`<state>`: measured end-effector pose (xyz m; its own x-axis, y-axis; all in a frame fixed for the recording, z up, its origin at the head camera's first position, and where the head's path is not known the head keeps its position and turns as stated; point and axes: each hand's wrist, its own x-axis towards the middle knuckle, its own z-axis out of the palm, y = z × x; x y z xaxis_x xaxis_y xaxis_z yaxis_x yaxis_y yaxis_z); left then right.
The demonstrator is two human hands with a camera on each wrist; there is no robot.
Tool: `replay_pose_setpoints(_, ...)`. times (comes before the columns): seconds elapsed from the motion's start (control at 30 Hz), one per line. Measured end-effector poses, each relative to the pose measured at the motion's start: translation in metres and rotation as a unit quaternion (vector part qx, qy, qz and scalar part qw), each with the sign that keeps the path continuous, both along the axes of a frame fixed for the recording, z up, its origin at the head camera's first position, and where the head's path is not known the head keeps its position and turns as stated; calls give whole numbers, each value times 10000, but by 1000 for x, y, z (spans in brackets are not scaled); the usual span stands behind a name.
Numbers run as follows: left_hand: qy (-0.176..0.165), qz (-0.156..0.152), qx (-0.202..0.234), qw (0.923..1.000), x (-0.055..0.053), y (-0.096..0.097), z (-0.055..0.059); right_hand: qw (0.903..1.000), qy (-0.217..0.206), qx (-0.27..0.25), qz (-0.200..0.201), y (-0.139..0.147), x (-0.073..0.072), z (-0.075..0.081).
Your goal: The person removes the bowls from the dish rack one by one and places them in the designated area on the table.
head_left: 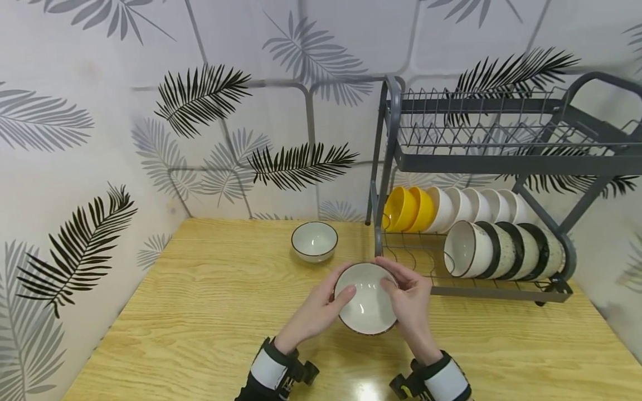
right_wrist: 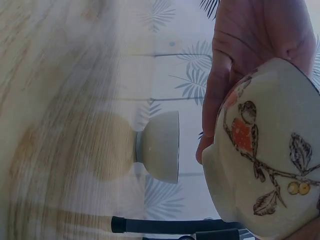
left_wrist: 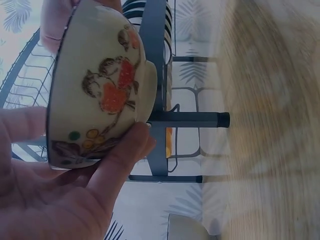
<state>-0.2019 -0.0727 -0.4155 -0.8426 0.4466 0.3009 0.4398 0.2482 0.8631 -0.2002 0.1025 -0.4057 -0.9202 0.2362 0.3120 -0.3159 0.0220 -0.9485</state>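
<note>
Head view: two hands [head_left: 320, 307] [head_left: 413, 298] hold one bowl [head_left: 368, 309].

"What sort of place is this?"
"A kitchen or dining corner, by its two-tier dish rack [head_left: 501, 164] at three o'clock, with ceramic bowls [head_left: 481, 250] standing in the lower tier."
"A home?"
"The leaf-print wallpaper [head_left: 301, 50] at twelve o'clock and wood-grain tabletop [head_left: 351, 362] at six look homely, but I can't tell for certain."
</note>
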Motion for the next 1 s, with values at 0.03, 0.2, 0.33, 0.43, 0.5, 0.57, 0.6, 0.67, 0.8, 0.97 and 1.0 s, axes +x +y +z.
replay_pose_setpoints(0.03,25,36,-74,10000,0,0,-1,10000,-46,-3,27,0,0,0)
replay_pose_setpoints(0.2,284,138,-356,9989,3,4,-1,9989,-340,-253,209,1,-1,-1)
replay_pose_setpoints(0.33,732,347,-674,9944,6,9,-1,9946,-636,-656,502,4,-1,-1)
replay_pose_setpoints(0.43,1272,467,-876,9869,8,12,-1,9901,-842,-896,680,7,-2,-1)
replay_pose_setpoints(0.5,1780,497,-1044,9772,8,13,-1,9874,-994,-987,742,8,-2,0)
replay_pose_setpoints(0.57,2324,469,-1182,9643,8,13,-1,9851,-1119,-1050,779,10,-2,2)
replay_pose_setpoints(0.6,2613,430,-1246,9562,8,12,-1,9841,-1160,-1091,782,11,-2,2)
replay_pose_setpoints(0.67,3224,292,-1446,9350,6,12,-1,9828,-1206,-1170,763,13,-2,3)
replay_pose_setpoints(0.8,4201,-41,-1796,8895,3,13,-3,9817,-1221,-1269,718,17,-4,4)
replay_pose_setpoints(0.97,4831,-95,-2331,8439,4,15,-5,9838,-1219,-1085,743,18,-5,5)
replay_pose_setpoints(1.0,4851,-89,-2413,8405,5,15,-6,9842,-1207,-1060,746,18,-5,5)
